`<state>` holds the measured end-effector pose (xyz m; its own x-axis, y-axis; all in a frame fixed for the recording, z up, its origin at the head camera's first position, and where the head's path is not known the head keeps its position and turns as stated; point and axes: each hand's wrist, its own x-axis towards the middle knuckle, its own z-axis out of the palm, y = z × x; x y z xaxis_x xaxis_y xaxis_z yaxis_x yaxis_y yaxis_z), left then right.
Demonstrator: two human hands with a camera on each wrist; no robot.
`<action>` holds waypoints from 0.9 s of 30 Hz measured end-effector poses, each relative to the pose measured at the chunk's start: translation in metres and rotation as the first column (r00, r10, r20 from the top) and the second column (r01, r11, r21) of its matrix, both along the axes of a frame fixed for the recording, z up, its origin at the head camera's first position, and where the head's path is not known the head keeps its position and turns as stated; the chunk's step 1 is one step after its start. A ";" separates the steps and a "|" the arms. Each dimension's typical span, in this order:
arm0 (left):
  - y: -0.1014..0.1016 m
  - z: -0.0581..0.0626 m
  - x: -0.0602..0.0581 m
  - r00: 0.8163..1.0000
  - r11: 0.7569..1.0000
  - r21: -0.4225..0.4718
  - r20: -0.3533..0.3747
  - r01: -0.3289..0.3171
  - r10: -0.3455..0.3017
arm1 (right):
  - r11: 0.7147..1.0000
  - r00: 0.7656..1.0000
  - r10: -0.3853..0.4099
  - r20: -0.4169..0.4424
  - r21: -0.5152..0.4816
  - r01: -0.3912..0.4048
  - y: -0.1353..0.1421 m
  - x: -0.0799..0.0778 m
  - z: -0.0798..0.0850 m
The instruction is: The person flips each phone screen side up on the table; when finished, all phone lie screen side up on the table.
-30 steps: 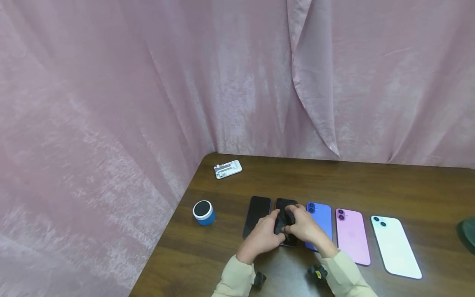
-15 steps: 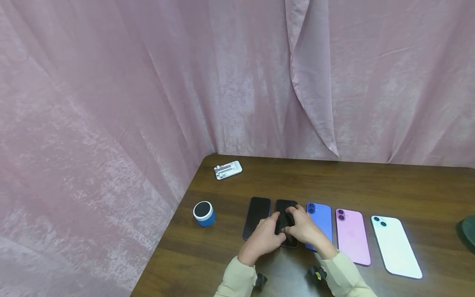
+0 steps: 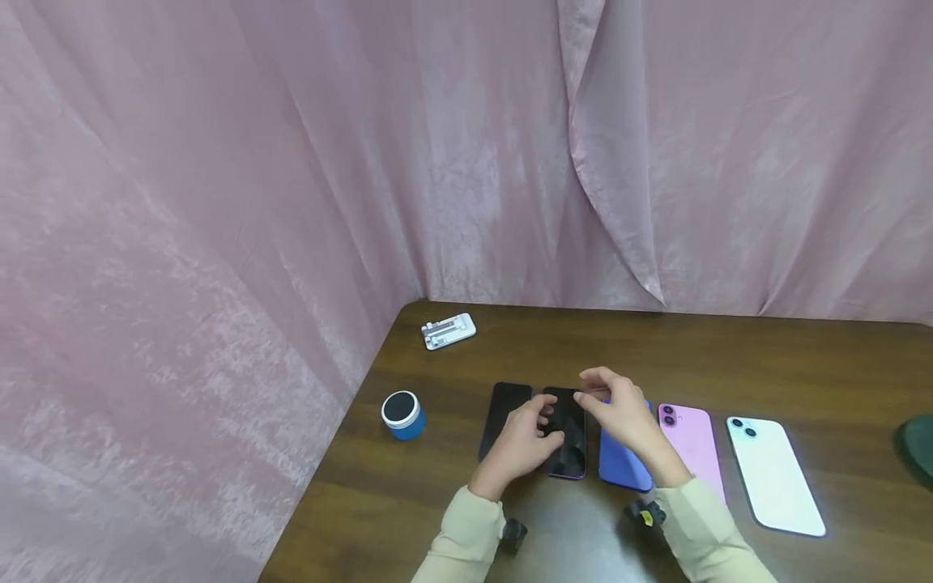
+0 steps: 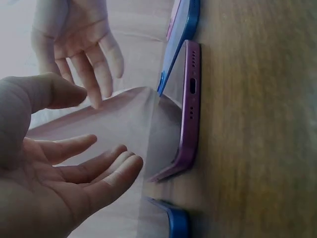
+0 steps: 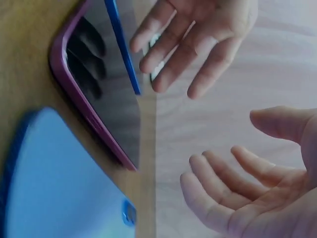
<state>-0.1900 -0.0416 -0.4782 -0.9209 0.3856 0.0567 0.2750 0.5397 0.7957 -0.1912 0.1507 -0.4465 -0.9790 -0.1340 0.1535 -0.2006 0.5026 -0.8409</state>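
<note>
A: How do the fingers stand?
B: The left hand [image 3: 519, 441] has its thumb apart from its fingers, which are spread and gently bent; it holds nothing and hangs just over the purple-framed phone [image 3: 573, 433]; the right hand [image 3: 627, 414] is loosely curved, thumb well apart from the fingers; it too has hold of nothing, and hangs above the upper part of the blue phone [image 3: 622, 461].

A: And the purple-framed phone; where is it?
B: Flat on the wooden table [image 3: 802, 368], dark screen up, between the hands; the right wrist view shows fingers mirrored in its glass.

A: What lies beside it?
B: On its left, a blue-framed phone [image 3: 504, 409], screen up, partly behind the left hand; on its right, the blue phone, back up; then the pink phone [image 3: 688, 444] and the white phone [image 3: 776, 476], both back up.

A: Farther out?
B: To the left, a blue jar [image 3: 402, 425] with a dark top; near the far left corner, a small white device [image 3: 449, 331]; at the right edge, a dark green object [image 3: 920, 449], cut off; behind everything, a pink curtain [image 3: 466, 162].
</note>
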 end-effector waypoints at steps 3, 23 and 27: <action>0.003 0.001 -0.001 1.000 1.000 0.019 0.007 0.009 -0.009 | 1.000 0.999 -0.009 -0.032 -0.009 0.009 0.009 -0.001 0.003; 0.039 0.012 -0.004 0.991 0.991 -0.015 0.005 0.134 -0.134 | 0.998 0.998 -0.053 -0.014 -0.031 0.053 0.054 -0.001 0.003; 0.049 0.011 -0.001 0.991 0.989 -0.063 0.017 0.137 -0.136 | 0.999 0.999 -0.047 -0.013 -0.014 0.047 0.063 0.000 -0.001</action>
